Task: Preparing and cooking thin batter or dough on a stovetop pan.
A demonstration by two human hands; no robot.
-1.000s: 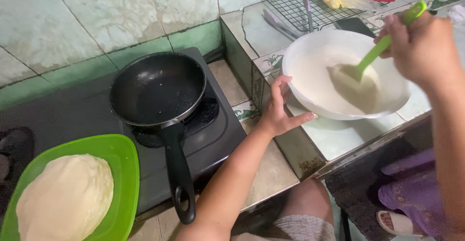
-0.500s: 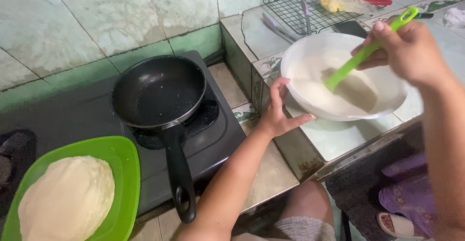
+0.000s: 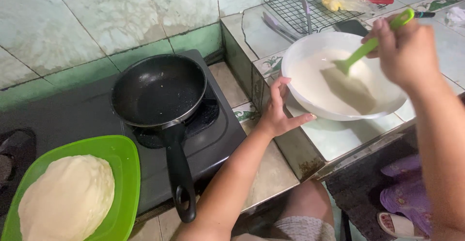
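A white bowl (image 3: 300, 52) of pale batter stands on the tiled counter at the right. My left hand (image 3: 277, 111) cups its near left side, fingers spread against the wall. My right hand (image 3: 406, 52) grips the handle of a green ladle (image 3: 364, 51) whose head dips into the batter. To the left, a black frying pan (image 3: 157, 93) sits on a black stove (image 3: 213, 129), its handle pointing toward me. A green plate (image 3: 123, 173) at the lower left carries a stack of pale thin crepes (image 3: 68, 200).
A wire cooling rack (image 3: 295, 11) with a plastic bag of yellow food (image 3: 339, 0) and utensils lies behind the bowl. A dark phone (image 3: 351, 26) rests beside it. Purple slippers (image 3: 402, 200) lie on the floor at lower right.
My right hand has swung the ladle's head from the bowl's right side toward the middle and left of the batter. My left hand has stayed on the bowl.
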